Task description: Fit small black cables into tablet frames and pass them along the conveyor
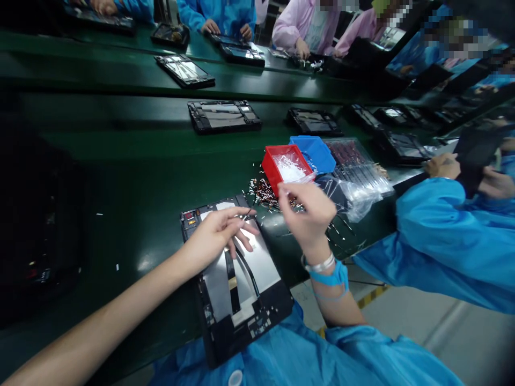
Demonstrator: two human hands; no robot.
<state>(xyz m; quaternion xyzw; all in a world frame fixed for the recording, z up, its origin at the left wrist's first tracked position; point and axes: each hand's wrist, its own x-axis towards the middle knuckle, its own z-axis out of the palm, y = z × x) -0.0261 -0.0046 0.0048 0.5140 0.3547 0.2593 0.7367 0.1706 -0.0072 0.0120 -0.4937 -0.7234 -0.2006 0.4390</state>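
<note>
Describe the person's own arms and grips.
Neither the left grip nor right grip is gloved. The left forearm is bare, with no sleeve in view. The right wrist wears a silver bracelet and bright blue band; a blue sleeve starts near that elbow.

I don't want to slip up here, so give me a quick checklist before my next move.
1. Open device fully on the bench: not ok, near end overhangs the edge.
2. Red bin stocked: ok, white pieces inside.
3. Loose parts contained: not ok, scattered beside the red bin.
4. Blue wristband worn: ok, right wrist.
5. Right hand gripping a piece: cannot tell, too small.
6. Left hand touching device: cannot tell.
</note>
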